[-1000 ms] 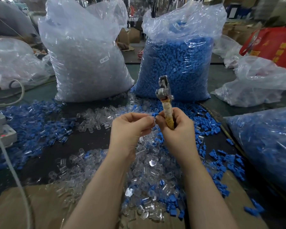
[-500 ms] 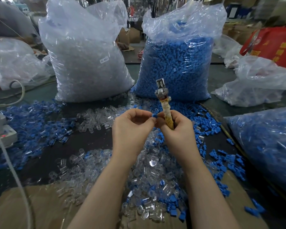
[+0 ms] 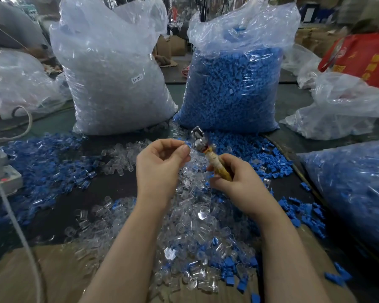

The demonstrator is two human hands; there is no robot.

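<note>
- The left hand (image 3: pixel 162 169) is raised above the tabletop (image 3: pixel 118 189). Its thumb and forefinger pinch a small blue piece (image 3: pixel 187 143), and the other fingers curl loosely beneath.
- The right hand (image 3: pixel 239 182) grips a hand tool (image 3: pixel 216 159) by its tape-wrapped handle, with the fingers closed round it.
- The tool tilts up and to the left. Its metal head (image 3: pixel 198 138) sits just beside the blue piece, but I cannot tell whether the two touch.
- Both hands hover over a heap of clear caps (image 3: pixel 190 219), which has some blue ones mixed in.
- Loose blue caps (image 3: pixel 42 162) lie spread across the left of the tabletop.
- Two tall plastic bags stand side by side at the back. The bag of clear caps (image 3: pixel 118 79), on the left, has a small white label. The bag of blue caps (image 3: pixel 234 88) is on the right.
- A third bag of blue parts (image 3: pixel 359 193) lies at the right edge, with a crumpled clear bag (image 3: pixel 341 110) behind it.
- A cardboard sheet (image 3: pixel 42 270) covers the near edge.
- A white cable (image 3: pixel 15 226) runs down the left side.
</note>
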